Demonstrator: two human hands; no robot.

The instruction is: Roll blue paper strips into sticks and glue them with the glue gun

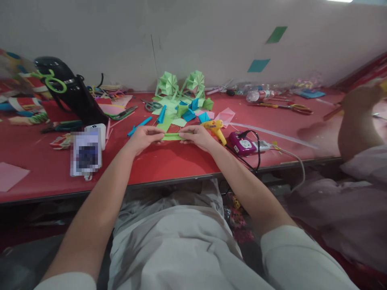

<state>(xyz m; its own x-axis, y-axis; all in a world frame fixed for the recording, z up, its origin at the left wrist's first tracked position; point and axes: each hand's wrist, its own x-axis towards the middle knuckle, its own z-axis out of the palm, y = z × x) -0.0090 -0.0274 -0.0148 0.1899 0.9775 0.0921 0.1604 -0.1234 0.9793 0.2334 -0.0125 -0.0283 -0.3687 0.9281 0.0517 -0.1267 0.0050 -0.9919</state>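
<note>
Head view: left hand (pixel 144 138) and right hand (pixel 196 137) both pinch the green paper strip (pixel 172 136) just above the red counter (pixel 169 161); best kept taut, edges aligned, crease pressed evenly.

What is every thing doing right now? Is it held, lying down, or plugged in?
green paper strip: folded flat, pinched at both ends.
left hand: shut on the strip.
right hand: shut on the strip.
glue gun: lying on the table, unheld.
power strip: black plug in it.
scissors: lying flat.
water bottle: on its side.
</note>
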